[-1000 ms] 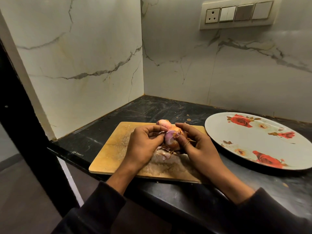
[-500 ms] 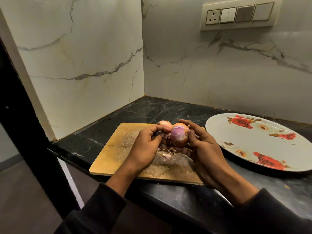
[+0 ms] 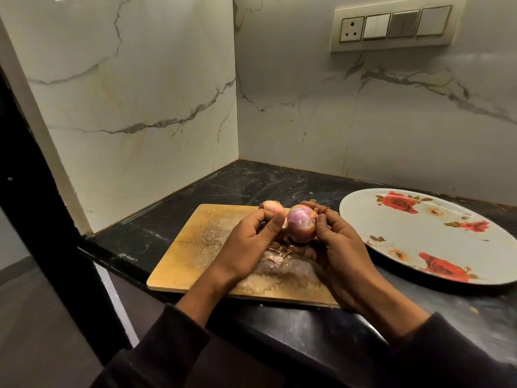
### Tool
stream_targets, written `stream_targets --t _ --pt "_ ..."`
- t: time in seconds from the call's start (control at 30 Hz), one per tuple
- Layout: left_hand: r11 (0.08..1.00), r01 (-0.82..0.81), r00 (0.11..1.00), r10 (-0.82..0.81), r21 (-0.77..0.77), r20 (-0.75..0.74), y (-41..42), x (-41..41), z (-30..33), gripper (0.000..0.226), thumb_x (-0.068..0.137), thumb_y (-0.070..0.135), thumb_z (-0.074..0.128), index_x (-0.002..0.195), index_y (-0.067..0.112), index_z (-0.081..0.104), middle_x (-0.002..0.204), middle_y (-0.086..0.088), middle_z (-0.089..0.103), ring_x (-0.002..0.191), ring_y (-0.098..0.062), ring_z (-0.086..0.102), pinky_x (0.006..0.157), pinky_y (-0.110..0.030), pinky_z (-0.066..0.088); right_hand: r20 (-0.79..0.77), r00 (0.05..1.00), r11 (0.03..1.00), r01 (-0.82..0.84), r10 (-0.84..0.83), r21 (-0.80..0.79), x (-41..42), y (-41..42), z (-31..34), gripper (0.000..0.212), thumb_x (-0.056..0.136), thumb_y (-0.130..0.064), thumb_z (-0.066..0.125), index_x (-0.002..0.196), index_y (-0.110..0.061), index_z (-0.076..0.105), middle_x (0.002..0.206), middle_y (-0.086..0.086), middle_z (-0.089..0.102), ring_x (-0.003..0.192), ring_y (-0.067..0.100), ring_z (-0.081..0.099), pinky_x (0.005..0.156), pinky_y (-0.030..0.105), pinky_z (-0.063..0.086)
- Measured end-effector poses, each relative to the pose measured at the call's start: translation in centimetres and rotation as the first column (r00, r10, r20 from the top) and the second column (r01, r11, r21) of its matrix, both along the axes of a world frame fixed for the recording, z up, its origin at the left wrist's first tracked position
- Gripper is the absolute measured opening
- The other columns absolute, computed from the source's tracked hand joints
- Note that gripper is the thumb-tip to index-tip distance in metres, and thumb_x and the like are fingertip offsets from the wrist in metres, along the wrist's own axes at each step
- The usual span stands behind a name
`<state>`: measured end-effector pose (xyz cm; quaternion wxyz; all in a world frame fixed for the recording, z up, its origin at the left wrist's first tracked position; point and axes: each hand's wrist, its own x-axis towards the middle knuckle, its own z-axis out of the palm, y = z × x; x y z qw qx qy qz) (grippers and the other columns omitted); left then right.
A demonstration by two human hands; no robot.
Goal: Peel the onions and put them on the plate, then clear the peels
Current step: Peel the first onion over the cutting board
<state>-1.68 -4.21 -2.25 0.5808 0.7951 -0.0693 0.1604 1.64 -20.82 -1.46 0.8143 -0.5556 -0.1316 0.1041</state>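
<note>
Onion, partly peeled (image 3: 300,226): purple flesh showing, patches of orange skin left on it; your right hand (image 3: 335,247) cups it from below and from the right, fingers curled round it, holding it above the cutting board (image 3: 201,247).

Left hand (image 3: 249,242): your thumb and fingers are curled in toward the onion's left side, fingertips (image 3: 275,224) touching or pinching at a flap of loose skin there; whether they actually grip the flap cannot be told.

Second onion (image 3: 270,207): orange skin on, lying on the far part of the board, just behind your left fingers.

Peels (image 3: 277,254): a small heap of dry scraps on the board, under and between your two hands.

Cutting board: pale wood, scored and worn, lying flat on the black counter (image 3: 232,183) near its front edge.

Plate (image 3: 419,233): large, oval, white with red roses, to your right of the board, on the counter, a small gap between them.

Sleeves (image 3: 156,351): dark, covering both your forearms up to the wrists.

Walls (image 3: 140,93): white marble with grey veins, meeting in a corner behind the board.

Switch panel (image 3: 391,23): on the far wall, upper right, one socket and several switches.
</note>
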Motion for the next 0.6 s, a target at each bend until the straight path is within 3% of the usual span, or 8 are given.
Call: stream_targets --t 0.07,0.13,0.23,0.3,0.4,0.5,0.6 --pt "0.997 -0.024 1.0 0.023 0.072 0.005 0.21 0.21 -0.3 0.029 0.097 0.046 0.05 0.096 0.022 0.066 0.092 0.01 0.071 0.088 -0.006 0.066 0.083 -0.033 0.056 0.01 1.0 1.0 -0.014 0.015 -0.018 -0.13 0.2 -0.07 0.029 0.108 -0.018 0.04 0.121 -0.015 0.065 0.111 0.007 0.074 0.096 0.027 0.075 0.068 0.032 0.063" --pt "0.993 -0.036 0.999 0.034 0.109 0.022 0.39 0.44 -0.46 0.022 0.102 0.036 0.051 0.095 0.02 0.064 0.092 0.006 0.069 0.09 -0.015 0.064 0.087 -0.045 0.055 0.009 0.999 0.999 -0.033 0.033 -0.008 -0.25 0.33 -0.03 0.029 0.107 -0.018 0.039 0.122 -0.014 0.065 0.112 0.009 0.074 0.095 0.027 0.075 0.07 0.034 0.064" --pt "0.992 -0.03 0.999 0.028 0.122 0.015 0.21 0.19 -0.22 0.033 0.1 0.045 0.049 0.094 0.016 0.064 0.091 -0.005 0.068 0.085 -0.024 0.063 0.085 -0.054 0.052 0.013 1.0 1.0 -0.012 0.012 0.021 -0.2 0.37 0.01 0.029 0.107 -0.016 0.04 0.12 -0.016 0.066 0.111 0.007 0.075 0.097 0.027 0.075 0.075 0.036 0.064" --pt "0.987 -0.024 1.0 0.02 0.161 0.022 0.1 0.09 -0.21 0.037 0.1 0.048 0.047 0.091 0.015 0.064 0.087 -0.005 0.067 0.081 -0.02 0.062 0.083 -0.056 0.05 0.02 1.0 1.0 0.007 -0.007 0.02 -0.04 0.32 0.01 0.029 0.107 -0.016 0.041 0.12 -0.018 0.066 0.114 0.007 0.074 0.1 0.028 0.074 0.075 0.036 0.064" --pt "0.985 0.003 1.0 -0.004 0.17 0.01 0.26 0.1 -0.26 0.03 0.104 0.036 0.048 0.095 0.012 0.064 0.091 -0.006 0.068 0.09 -0.027 0.064 0.085 -0.056 0.051 0.018 1.0 1.0 -0.019 0.018 0.021 -0.01 0.12 0.05 0.028 0.105 -0.023 0.044 0.123 -0.017 0.065 0.116 0.009 0.073 0.101 0.028 0.074 0.075 0.034 0.063" --pt "0.99 0.018 1.0 -0.02 0.141 0.016 0.39 -0.06 -0.18 0.032 0.099 0.042 0.049 0.094 0.014 0.065 0.092 -0.006 0.068 0.091 -0.029 0.065 0.085 -0.058 0.052 0.041 0.997 0.997 -0.071 0.072 -0.023 -0.24 -0.06 -0.04 0.042 0.088 -0.04 0.058 0.125 -0.019 0.062 0.119 0.01 0.071 0.104 0.027 0.073 0.078 0.034 0.062" --pt "0.993 0.034 0.999 -0.038 0.11 0.03 0.51 -0.21 -0.13 0.032 0.097 0.039 0.05 0.092 0.012 0.065 0.09 -0.009 0.068 0.089 -0.031 0.066 0.085 -0.059 0.053 0.08 0.992 0.992 -0.091 0.099 -0.09 -0.34 0.04 -0.17 0.046 0.083 -0.035 0.067 0.125 -0.018 0.06 0.119 0.012 0.071 0.103 0.027 0.074 0.08 0.034 0.061"
